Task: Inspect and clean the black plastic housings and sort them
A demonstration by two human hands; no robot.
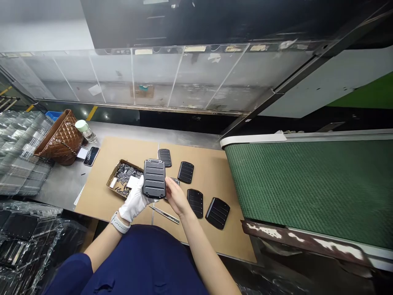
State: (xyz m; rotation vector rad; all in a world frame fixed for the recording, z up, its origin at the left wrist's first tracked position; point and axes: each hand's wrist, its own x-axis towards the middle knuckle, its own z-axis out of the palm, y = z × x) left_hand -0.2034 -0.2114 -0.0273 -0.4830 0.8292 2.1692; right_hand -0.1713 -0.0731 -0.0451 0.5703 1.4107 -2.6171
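Between my two hands is a black ribbed plastic cover [154, 179], raised above the cardboard-topped table. My left hand [136, 203], in a white glove, grips its lower left side. The bare fingers of my right hand [176, 197] close on its right edge. Several similar black covers lie on the cardboard to the right, among them one cover [186, 172] and, nearer me, another cover [217, 213]. Left of the held cover sits a shallow box [111, 180] of small dark pieces. Metal tweezers [166, 214] rest below my hands. Part of another cover is hidden behind my right hand.
A green conveyor belt [307, 188] runs along the right. On the left stand a brown quilted bag [63, 139], a bottle [87, 132] and a phone [91, 156]. Stacked clear plastic trays [21, 151] are at the far left. A metal frame [251, 110] rises behind the table.
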